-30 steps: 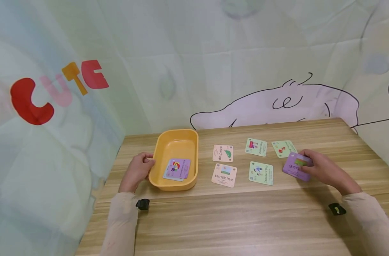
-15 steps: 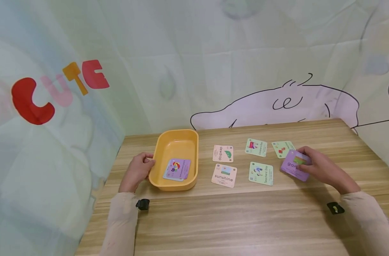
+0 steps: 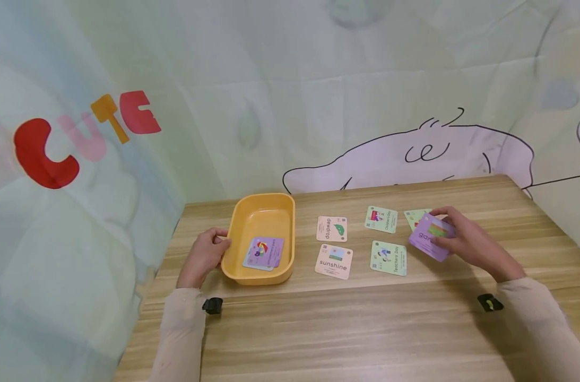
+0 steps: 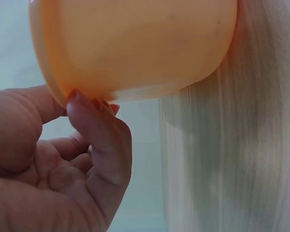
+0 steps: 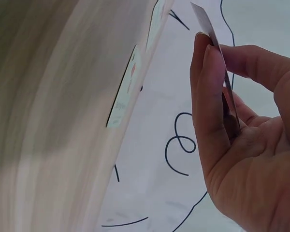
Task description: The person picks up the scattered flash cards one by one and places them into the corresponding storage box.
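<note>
1. Right hand (image 3: 464, 243) pinches a purple card (image 3: 431, 236) between thumb and fingers, lifted off the table (image 3: 366, 329) and tilted. The right wrist view shows the card edge-on, fingers (image 5: 208, 111) lying flat along one face and the thumb on the other.
2. The held card hangs above the right end of the card layout, partly covering a green card (image 3: 416, 216) at the far right of the back row.
3. Left hand (image 3: 204, 255) is at the near left rim of a yellow tray (image 3: 262, 204). The left wrist view shows curled fingertips (image 4: 94, 111) touching under the tray's rim (image 4: 53, 82), with the thumb on the other side; a loose grip on the rim.
4. The tray sits on the left part of the table. Inside it lie purple cards in a small stack (image 3: 264, 252), face up.
5. Four more cards lie flat between the tray and the right hand: "dewdrop" (image 3: 331, 228), "sunshine" (image 3: 334, 261), and two green ones (image 3: 381, 219) (image 3: 388, 258).
6. Backdrop: pale printed cloth (image 3: 127, 79) with red "CUTE" lettering on the left.
</note>
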